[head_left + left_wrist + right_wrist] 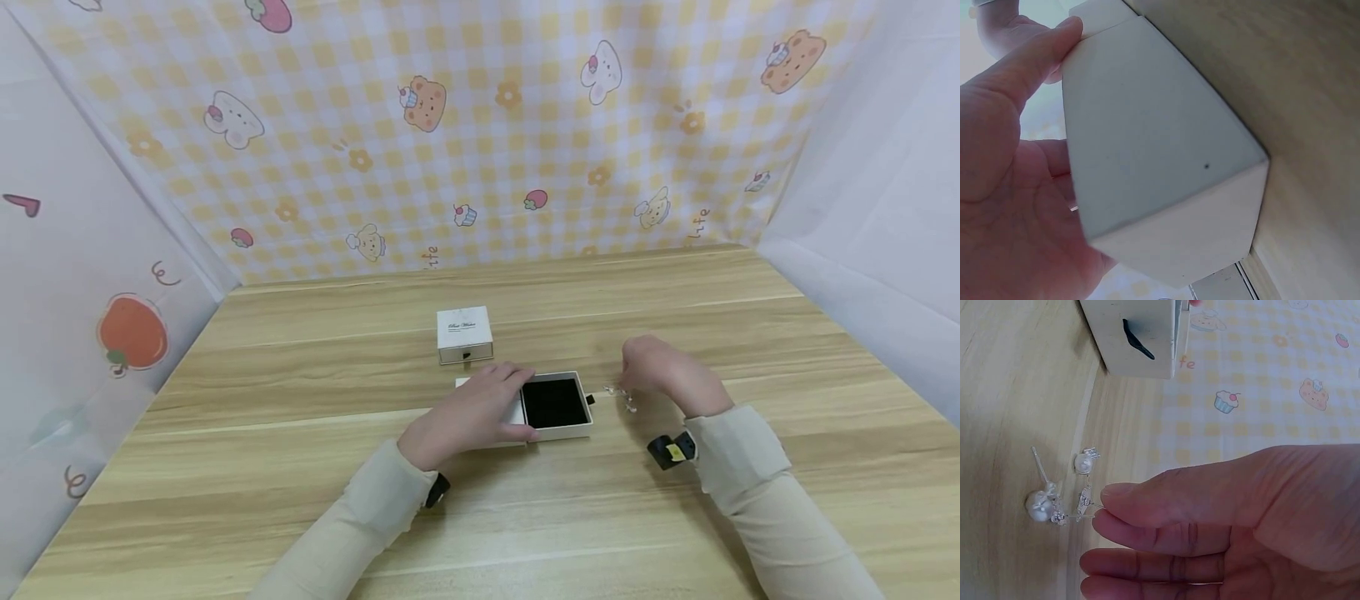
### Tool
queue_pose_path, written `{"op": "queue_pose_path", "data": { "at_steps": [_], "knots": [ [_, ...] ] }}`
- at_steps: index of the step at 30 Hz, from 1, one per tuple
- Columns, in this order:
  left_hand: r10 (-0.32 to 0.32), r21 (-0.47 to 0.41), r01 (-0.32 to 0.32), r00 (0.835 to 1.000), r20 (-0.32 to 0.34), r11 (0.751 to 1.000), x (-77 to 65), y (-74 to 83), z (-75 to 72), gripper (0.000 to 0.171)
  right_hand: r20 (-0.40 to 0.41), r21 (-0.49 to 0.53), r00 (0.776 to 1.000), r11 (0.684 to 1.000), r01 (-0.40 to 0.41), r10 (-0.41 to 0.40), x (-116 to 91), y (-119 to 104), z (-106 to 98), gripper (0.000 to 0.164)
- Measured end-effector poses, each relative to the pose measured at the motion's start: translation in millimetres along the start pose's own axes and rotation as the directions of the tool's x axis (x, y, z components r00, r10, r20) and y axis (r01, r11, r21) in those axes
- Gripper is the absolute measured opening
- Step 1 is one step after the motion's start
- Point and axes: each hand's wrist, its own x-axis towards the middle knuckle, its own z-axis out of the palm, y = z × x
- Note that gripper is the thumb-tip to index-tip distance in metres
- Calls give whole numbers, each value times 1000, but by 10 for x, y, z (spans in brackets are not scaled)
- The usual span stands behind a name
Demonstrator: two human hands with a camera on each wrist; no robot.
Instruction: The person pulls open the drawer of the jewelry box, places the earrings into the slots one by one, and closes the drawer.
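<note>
My left hand [480,412] grips the white sleeve of a small drawer box [1160,131], thumb along the near side and fingers over the far side. The box's drawer [564,433] is slid out to the right, showing a black insert [555,403] and a black pull tab [590,399]. To the right of it, my right hand [663,375] is low over the table. Its thumb and forefinger pinch a thin post of a silvery earring [1085,499]. A pearl earring [1040,506] and another small pearl piece [1084,464] lie close to the fingertips.
A second white box [463,329], closed, with lettering on its lid, stands behind the left hand. The wooden table [262,383] meets a yellow checked cloth [480,158] at the back and pale cloths at both sides.
</note>
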Motion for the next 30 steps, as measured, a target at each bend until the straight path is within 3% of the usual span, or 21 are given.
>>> {"op": "queue_pose_path", "data": {
  "at_steps": [7, 13, 17, 24, 30],
  "knots": [
    [8, 16, -8, 1000, 4, 1000, -3, 7, -9, 81, -19, -11, 1000, 1000, 5, -5, -20, -10, -26, 10],
    [8, 9, -8, 1000, 1, 1000, -7, 9, -16, 82, -49, 37, 998, 999, 34, -32, -62, -39, -51, 28],
    [-2, 1, 2, 1000, -1, 1000, -7, 17, -33, 80, -86, 38, 994, 997, 71, -68, -82, -88, -78, 22],
    [-26, -22, 25, 999, -23, 999, -28, 39, -89, 73, -169, 43, 974, 986, 158, -149, -163, -208, -124, 19],
    [-8, -26, 5, 996, -94, 1000, -31, 41, -129, 63, -237, 109, 951, 967, 231, -200, -237, -294, -138, 18]
  ]
}}
